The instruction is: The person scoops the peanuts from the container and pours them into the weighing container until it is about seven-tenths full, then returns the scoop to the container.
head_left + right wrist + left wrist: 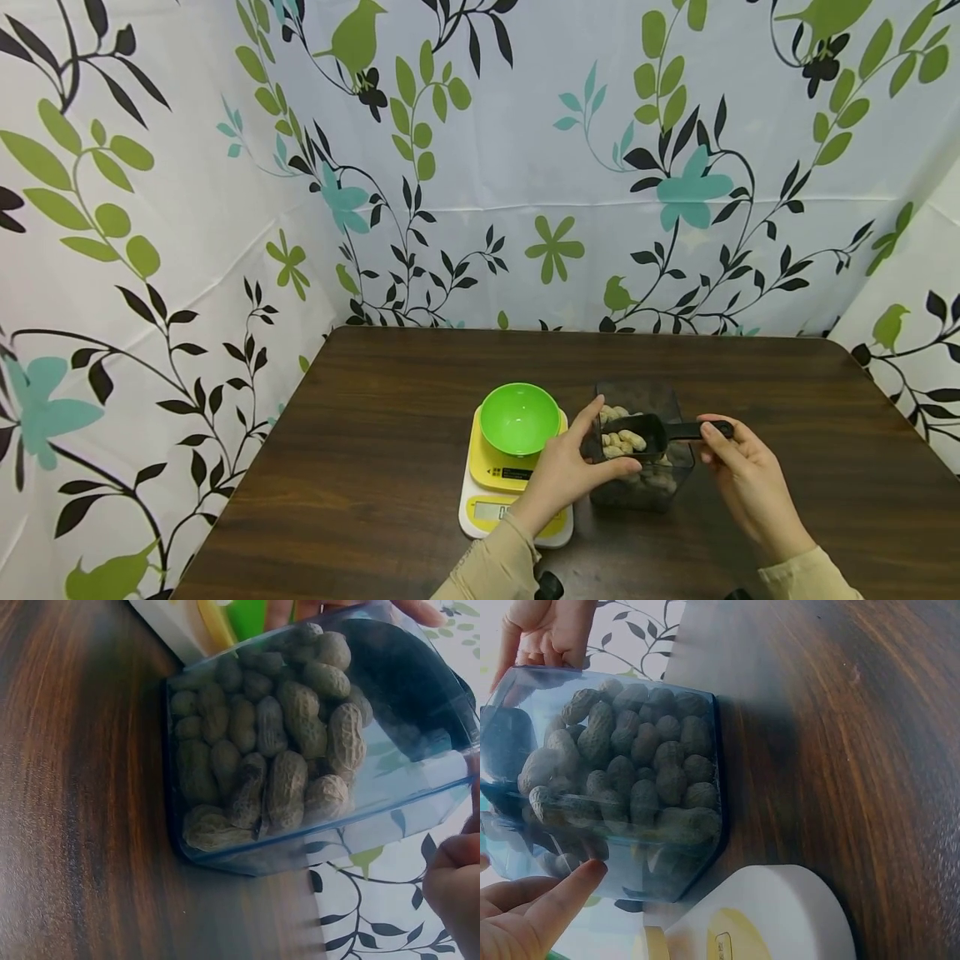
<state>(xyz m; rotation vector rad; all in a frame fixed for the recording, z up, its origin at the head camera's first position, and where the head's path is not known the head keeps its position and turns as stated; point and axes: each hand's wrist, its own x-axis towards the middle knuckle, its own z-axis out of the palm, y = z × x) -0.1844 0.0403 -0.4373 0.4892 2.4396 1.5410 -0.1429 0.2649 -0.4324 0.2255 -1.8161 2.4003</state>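
Black scoop (pixel 657 433) holds peanuts (pixel 630 440) inside transparent box (pixel 637 493); more beneath.

1. Table (pixel 337 450) is dark brown with a streaky wood grain, far corners rounded off at 10 and 2 o'clock.
2. White cloth (pixel 487 142) backs the whole thing, 9 round through 12 to 3, creases and all.
3. Prints on it: green bird (pixel 356 37) at 11, teal flower (pixel 693 187) at 2, black leaves (pixel 75 62) at 10.
4. Light's pretty soft, cloth looks a bit bluish at 12.
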